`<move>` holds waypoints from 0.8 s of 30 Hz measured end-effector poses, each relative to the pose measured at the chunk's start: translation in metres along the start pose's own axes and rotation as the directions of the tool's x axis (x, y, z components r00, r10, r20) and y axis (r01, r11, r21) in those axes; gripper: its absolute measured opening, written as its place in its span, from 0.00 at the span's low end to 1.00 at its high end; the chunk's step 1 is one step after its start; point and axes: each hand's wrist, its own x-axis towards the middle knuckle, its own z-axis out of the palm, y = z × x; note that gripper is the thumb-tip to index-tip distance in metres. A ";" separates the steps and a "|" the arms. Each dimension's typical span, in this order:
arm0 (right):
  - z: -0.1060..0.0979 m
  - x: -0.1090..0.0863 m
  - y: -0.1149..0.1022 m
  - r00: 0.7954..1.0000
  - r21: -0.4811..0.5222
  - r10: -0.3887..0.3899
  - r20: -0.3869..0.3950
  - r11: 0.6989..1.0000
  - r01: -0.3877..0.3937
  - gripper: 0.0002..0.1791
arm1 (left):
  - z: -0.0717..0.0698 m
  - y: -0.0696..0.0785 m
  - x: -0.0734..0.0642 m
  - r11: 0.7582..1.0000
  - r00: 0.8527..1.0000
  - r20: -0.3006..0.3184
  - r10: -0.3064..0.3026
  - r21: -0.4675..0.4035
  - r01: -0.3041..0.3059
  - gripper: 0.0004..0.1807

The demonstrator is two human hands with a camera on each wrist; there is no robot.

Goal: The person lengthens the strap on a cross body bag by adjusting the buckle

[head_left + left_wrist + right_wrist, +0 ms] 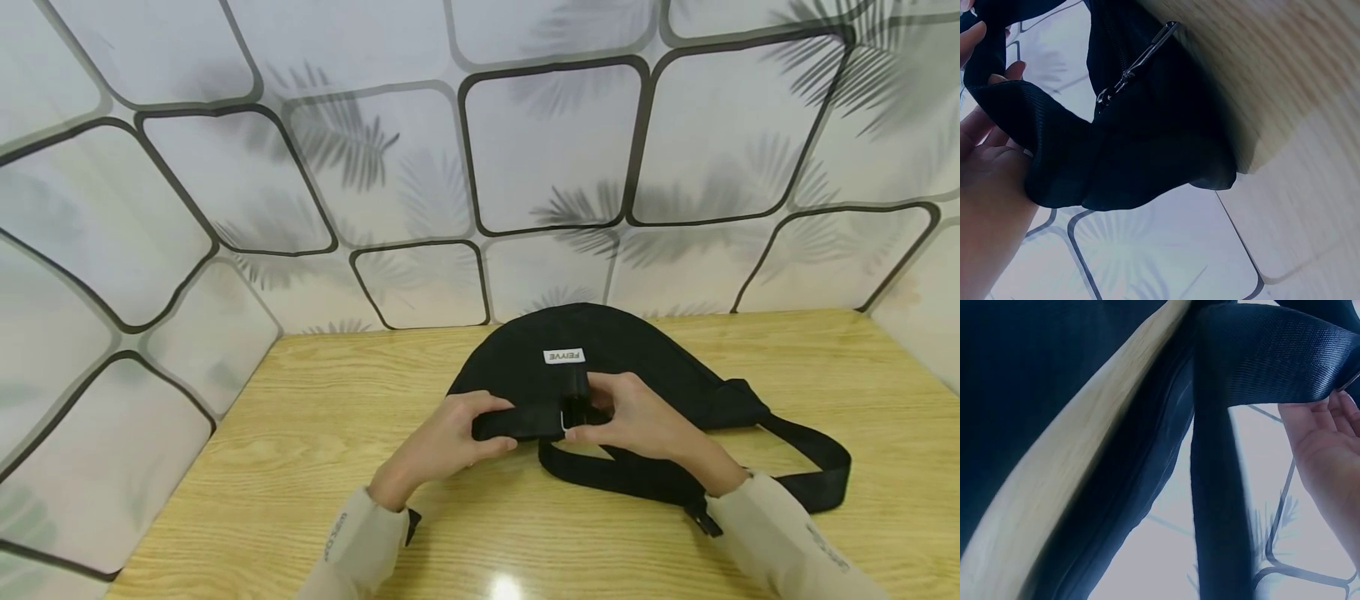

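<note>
A black crossbody bag (592, 333) with a small white label (564, 356) lies on the table, its rounded side toward the back wall. My left hand (457, 437) holds the wide black strap (517, 422) between thumb and fingers, left of the bag's middle. At a metal-edged strap adjuster, my right hand (637, 417) pinches the same strap; a short loop of webbing stands up there. In the left wrist view the strap curves past the left hand (991, 162), near a zipper pull (1141, 59). The right wrist view shows webbing (1279, 356) at the right hand's (1329, 444) fingertips.
The strap's long loop (828, 471) spreads to the right over the wooden table (300, 467). A black buckle (702, 517) lies by the right sleeve. Behind stands a patterned backdrop (555, 150) with dark outlines and leaf shapes.
</note>
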 end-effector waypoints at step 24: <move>-0.018 -0.019 0.013 1.000 -0.048 0.021 0.009 0.999 -0.020 0.14 | -0.013 -0.011 -0.013 0.998 1.000 0.024 0.019 0.066 -0.020 0.21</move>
